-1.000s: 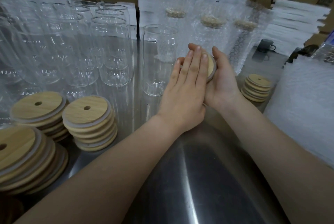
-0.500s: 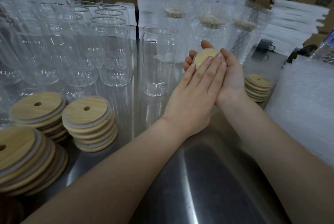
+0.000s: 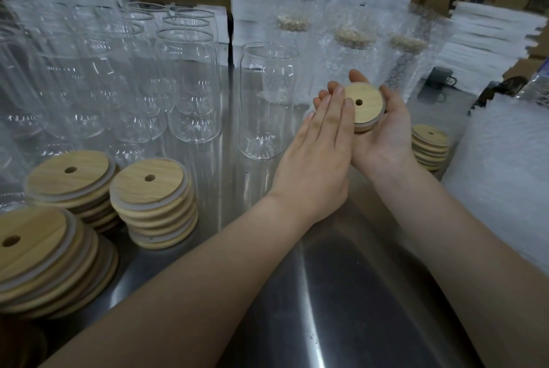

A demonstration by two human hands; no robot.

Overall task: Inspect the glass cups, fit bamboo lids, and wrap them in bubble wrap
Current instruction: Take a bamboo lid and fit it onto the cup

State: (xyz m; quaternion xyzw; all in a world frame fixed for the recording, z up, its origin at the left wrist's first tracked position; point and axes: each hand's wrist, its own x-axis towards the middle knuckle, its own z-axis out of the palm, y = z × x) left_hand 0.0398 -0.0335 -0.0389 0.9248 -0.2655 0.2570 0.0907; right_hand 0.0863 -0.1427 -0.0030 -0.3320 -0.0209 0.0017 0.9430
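Observation:
A round bamboo lid (image 3: 364, 105) with a small centre hole lies face up in the cupped palm of my right hand (image 3: 383, 142), whose thumb and fingers curl round its rim. My left hand (image 3: 315, 160) is flat with straight fingers, its fingertips touching the lid's left edge. An empty glass cup (image 3: 267, 100) stands alone just left of both hands. Several more bare glass cups (image 3: 187, 85) crowd the back left. Behind the hands stand lidded cups wrapped in bubble wrap (image 3: 353, 50).
Stacks of bamboo lids sit at the left (image 3: 151, 201), (image 3: 68, 180), (image 3: 38, 257), and a smaller stack (image 3: 429, 145) beside my right wrist. Bubble wrap sheets (image 3: 505, 174) are piled at the right on the steel table (image 3: 326, 293). A dark mug (image 3: 442, 78) stands behind.
My left hand has slid left off the lid, uncovering its face and hole. The lid now lies more face up in my right palm.

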